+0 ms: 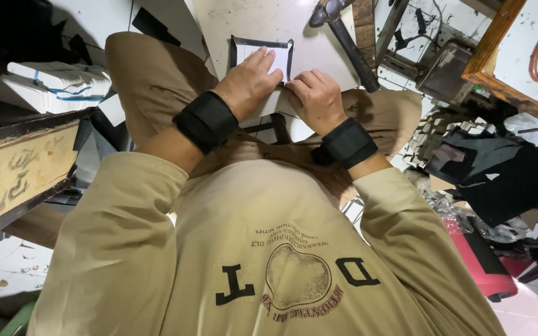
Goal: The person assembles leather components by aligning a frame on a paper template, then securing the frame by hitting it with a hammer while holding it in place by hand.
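Note:
A small white card with a black folded border (263,53) lies on a pale work slab (250,22) above my knees. My left hand (249,81) presses flat on the card's lower left, fingers spread over it. My right hand (316,96) is curled at the card's lower right corner, fingertips pinching the black edge. Both wrists wear black bands. My tan shirt and trousers fill the lower view.
A hammer (344,34) lies on the slab to the right of the card. Stacked white sheets (57,84) sit on a worn bench at the left. Black material pieces (493,168) and a wooden frame (493,53) crowd the right side.

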